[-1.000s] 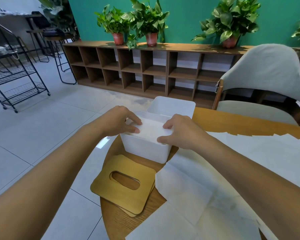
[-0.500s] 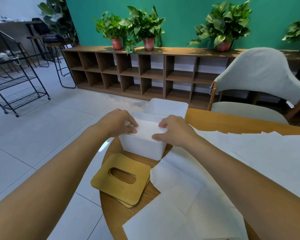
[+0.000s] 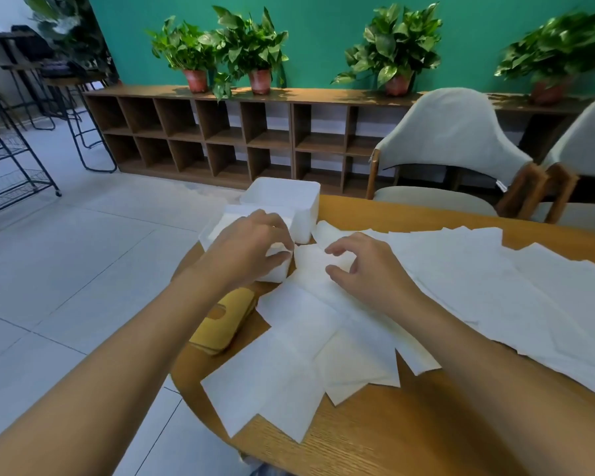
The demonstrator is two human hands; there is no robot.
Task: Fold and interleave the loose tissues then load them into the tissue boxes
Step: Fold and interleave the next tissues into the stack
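Observation:
Two white tissue boxes stand at the table's far left edge. The near box (image 3: 275, 269) holds a folded stack of tissues (image 3: 229, 223). My left hand (image 3: 251, 245) lies over this box, fingers curled at its right rim. The far box (image 3: 282, 197) is open; its inside is hidden. My right hand (image 3: 361, 266) hovers just right of the near box over the loose tissues (image 3: 461, 280), fingers loosely curled, holding nothing. Flat white tissues cover most of the table.
Wooden lids with oval slots (image 3: 220, 324) lie stacked at the table's left edge, partly under my left forearm. The round wooden table (image 3: 409, 438) shows bare wood in front. Two padded chairs (image 3: 450, 139) stand behind it. A low shelf (image 3: 220, 139) with plants lines the wall.
My right hand has left the near box and moved right over the loose tissues. My left hand has slid across the box top to its right rim. The camera has turned right.

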